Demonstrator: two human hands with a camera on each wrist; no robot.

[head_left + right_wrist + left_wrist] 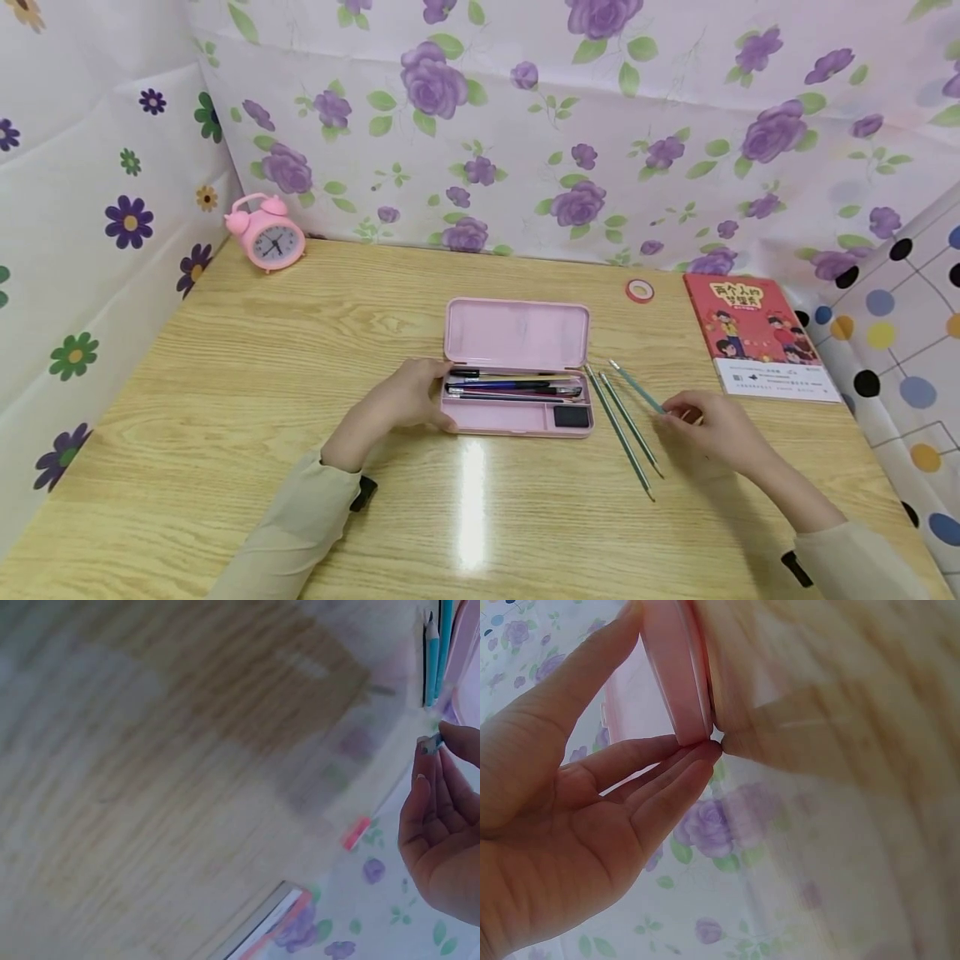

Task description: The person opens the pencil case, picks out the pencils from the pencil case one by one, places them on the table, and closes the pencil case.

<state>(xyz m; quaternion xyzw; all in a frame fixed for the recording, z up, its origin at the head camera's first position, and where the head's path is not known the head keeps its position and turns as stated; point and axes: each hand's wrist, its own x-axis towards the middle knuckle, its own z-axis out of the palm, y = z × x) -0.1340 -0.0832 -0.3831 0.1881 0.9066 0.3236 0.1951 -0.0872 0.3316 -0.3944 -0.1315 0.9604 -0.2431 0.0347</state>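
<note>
A pink pencil case point(517, 333) lies open on the table, its lid tipped back. Inside its tray are several pens and pencils point(517, 386) and a black eraser point(572, 416) in the front right compartment. My left hand point(401, 396) grips the case's left end, thumb at the front corner and fingers toward the back; the left wrist view shows the pink side point(676, 675) between thumb and fingers. Right of the case, my right hand point(712, 427) pinches a blue-green pencil point(636, 386) by its near end between thumb and fingers. Two similar pencils point(621, 437) lie beside it, points toward me.
A pink alarm clock point(272, 237) stands at the back left. Toward the back right lie a roll of red tape point(640, 291) and a red-covered book point(757, 333). Flowered cloth point(525, 150) hangs behind the wooden table point(337, 317), with patterned sheets at both sides.
</note>
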